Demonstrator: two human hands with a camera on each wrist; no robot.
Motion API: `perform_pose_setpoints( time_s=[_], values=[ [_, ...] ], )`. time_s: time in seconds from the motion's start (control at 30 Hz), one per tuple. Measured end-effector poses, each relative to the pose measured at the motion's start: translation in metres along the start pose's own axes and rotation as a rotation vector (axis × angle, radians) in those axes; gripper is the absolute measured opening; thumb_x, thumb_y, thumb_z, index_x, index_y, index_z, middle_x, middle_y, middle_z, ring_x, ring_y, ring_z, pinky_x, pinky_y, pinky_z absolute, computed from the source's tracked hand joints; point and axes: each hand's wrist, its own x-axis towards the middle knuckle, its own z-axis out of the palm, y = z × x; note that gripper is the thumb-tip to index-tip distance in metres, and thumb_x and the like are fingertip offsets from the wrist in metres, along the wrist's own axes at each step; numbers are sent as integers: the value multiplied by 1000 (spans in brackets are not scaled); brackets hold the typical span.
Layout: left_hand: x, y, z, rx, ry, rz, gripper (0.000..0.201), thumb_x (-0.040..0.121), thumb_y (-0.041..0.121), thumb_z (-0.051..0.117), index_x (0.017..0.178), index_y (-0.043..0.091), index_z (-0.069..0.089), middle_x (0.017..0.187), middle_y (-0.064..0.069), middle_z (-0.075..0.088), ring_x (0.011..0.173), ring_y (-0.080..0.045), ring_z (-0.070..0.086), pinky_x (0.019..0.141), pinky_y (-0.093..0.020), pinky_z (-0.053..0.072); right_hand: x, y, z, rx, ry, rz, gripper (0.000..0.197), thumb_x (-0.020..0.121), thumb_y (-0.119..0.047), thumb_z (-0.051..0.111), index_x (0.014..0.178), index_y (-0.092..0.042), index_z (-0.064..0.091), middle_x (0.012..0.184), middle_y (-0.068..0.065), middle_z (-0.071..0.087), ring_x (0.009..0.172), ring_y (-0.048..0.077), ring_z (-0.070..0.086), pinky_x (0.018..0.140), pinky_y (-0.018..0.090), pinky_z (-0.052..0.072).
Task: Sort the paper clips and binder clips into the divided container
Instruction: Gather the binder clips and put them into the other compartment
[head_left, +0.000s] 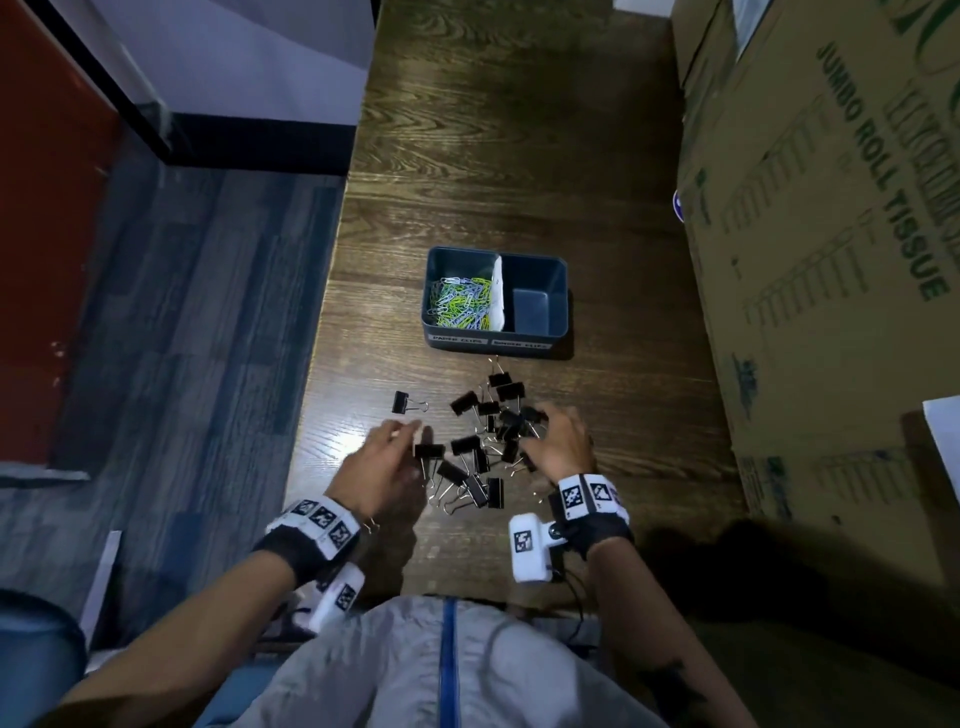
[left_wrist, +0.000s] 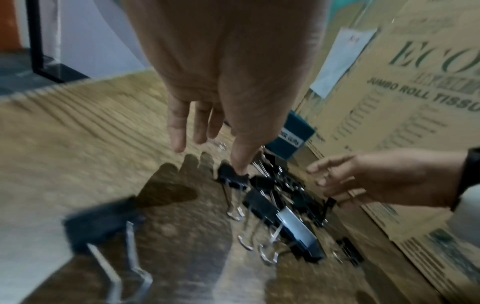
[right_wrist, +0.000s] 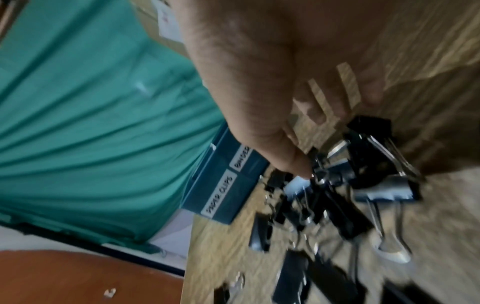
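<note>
A dark blue divided container (head_left: 558, 291) stands on the wooden table, with labels on its front wall (right_wrist: 228, 191). Coloured paper clips (head_left: 460, 304) fill its left compartment, and I see nothing in the right one. A pile of black binder clips (head_left: 488, 441) lies in front of it. My left hand (head_left: 415, 441) is at the pile's left edge with straight fingers, one fingertip (left_wrist: 240, 168) touching a binder clip (left_wrist: 232, 178). At the pile's right side, my right hand (head_left: 540, 436) curls its thumb and fingers (right_wrist: 298, 166) round a cluster of binder clips (right_wrist: 369, 156).
One binder clip (head_left: 402, 402) lies apart, left of the pile. Tall cardboard boxes (head_left: 831, 234) wall off the table's right side. On the left the table's edge (head_left: 322, 332) drops to a grey floor. Bare wood stretches behind the container.
</note>
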Motion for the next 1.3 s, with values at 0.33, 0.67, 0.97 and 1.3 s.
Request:
perform_pose_setpoints(
  time_s=[0.33, 0.67, 0.97, 1.3],
  values=[
    [-52, -31, 10, 13, -225, -200, 58, 70, 29, 79, 108, 31, 34, 105, 0, 62, 84, -17, 61, 74, -34, 52, -14, 38, -15, -192, -290, 52, 109, 51, -9, 94, 136, -33, 31, 143, 12, 22, 128, 45, 44, 97, 60, 50],
    [-26, 16, 23, -211, -90, 23, 30, 89, 12, 61, 103, 31, 42, 88, 7, 61, 75, -2, 58, 65, -22, 46, -28, 30, 14, -123, -116, -33, 85, 72, 1, 79, 137, -33, 36, 140, 10, 36, 128, 31, 44, 97, 40, 47],
    [23, 14, 7, 208, -108, -136, 136, 51, 86, 63, 151, 30, -10, 160, -6, -10, 147, -35, -7, 115, -57, 10, 27, -28, -13, -229, -271, -268, 116, 70, -46, 84, 158, -35, 9, 167, -1, 0, 153, 31, 4, 120, 61, 16],
    [56, 34, 26, 285, -188, -103, 151, 52, 67, 81, 145, 28, -31, 156, -10, -28, 144, -41, -18, 117, -58, 8, 30, -42, -4, -503, -369, -540, 107, 65, -43, 89, 153, -33, 28, 163, -4, 15, 147, 34, 12, 117, 58, 17]
  ],
)
